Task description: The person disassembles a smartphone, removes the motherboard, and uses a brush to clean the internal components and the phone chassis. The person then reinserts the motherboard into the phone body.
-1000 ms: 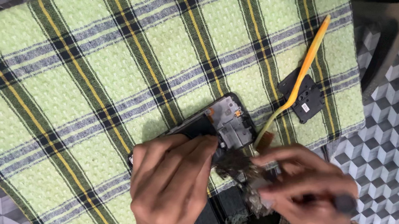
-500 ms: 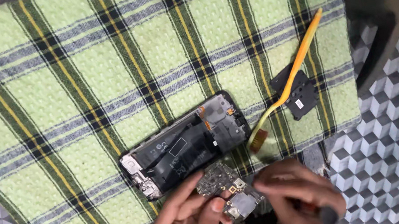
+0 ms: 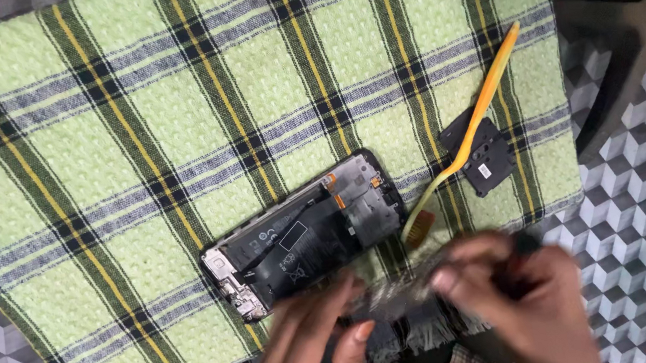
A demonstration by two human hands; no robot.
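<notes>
An opened black phone (image 3: 306, 239), back cover off, lies tilted on a green plaid cloth (image 3: 164, 128). Just below it both my hands hold a small circuit board (image 3: 397, 291), which is blurred by motion. My left hand (image 3: 314, 355) touches the board's left end with its fingertips, close to the phone's lower edge. My right hand (image 3: 526, 309) pinches the right end, and a dark object, perhaps a tool handle, is tucked in the same hand.
A yellow toothbrush (image 3: 488, 95) lies diagonally to the right of the phone, over a small black cover piece (image 3: 487, 158). The cloth lies on a floor patterned with grey cubes (image 3: 644, 187). A dark frame (image 3: 637, 19) stands at the upper right.
My left hand came off the phone, leaving it uncovered on the cloth. The circuit board is out of the phone and has risen between both hands, which have moved slightly right.
</notes>
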